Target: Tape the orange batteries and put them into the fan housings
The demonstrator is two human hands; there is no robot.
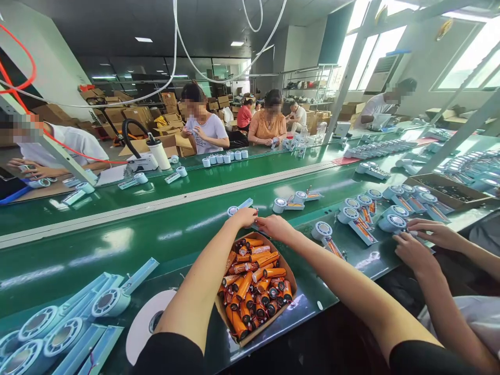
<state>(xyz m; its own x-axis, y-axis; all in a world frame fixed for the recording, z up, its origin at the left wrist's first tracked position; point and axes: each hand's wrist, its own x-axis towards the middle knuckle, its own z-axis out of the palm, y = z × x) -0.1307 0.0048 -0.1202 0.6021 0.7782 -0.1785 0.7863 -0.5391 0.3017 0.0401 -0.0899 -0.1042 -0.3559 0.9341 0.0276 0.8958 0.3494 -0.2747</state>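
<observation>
Both arms reach forward over a cardboard box (255, 341) of orange-wrapped battery cells (245, 285) with thin wires. Beyond its far edge, my left hand (246, 216) and my right hand (273, 227) meet with fingers pinched closely together. A bit of dark red wire shows at the left fingertips; whatever the fingers hold is mostly hidden. Just behind the left hand is a light blue handheld fan housing (233, 210) with its open handle pointing up and right. Whether the left hand touches it, I cannot tell.
More fan housings (111, 302) lie at the lower left, beside a white reel (142, 323). Rightward, several housings (348, 214) hold orange cells, near a co-worker's hands (416, 245). A green conveyor (156, 229) runs across; other people sit beyond it. White cables (175, 52) hang overhead.
</observation>
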